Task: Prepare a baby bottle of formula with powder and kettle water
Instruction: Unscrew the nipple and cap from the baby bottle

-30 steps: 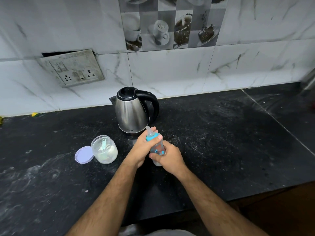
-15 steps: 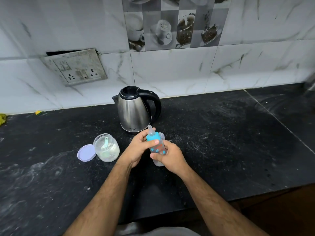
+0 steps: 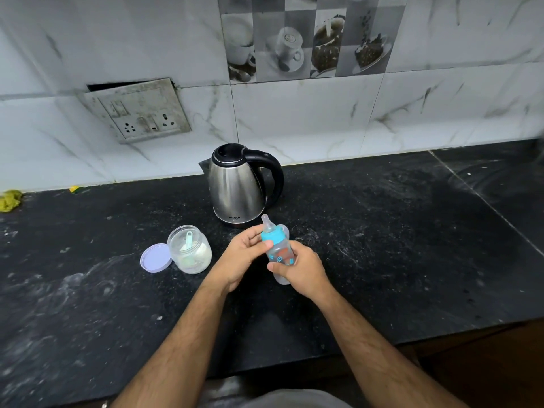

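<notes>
Both hands grip the baby bottle point(image 3: 279, 254): right hand point(image 3: 303, 269) round its body, left hand point(image 3: 244, 254) seemingly pinching the blue collar point(image 3: 272, 237)

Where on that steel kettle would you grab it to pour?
Probably the black loop handle, coming from the right. On the kettle it arches out rightward, open enough for fingers, while the spout faces left. Both hands hold the baby bottle now.

Both forearms point(image 3: 182, 343) are bare and hairy, no sleeves showing; a grey garment point(image 3: 282, 399) shows at the bottom edge.
</notes>
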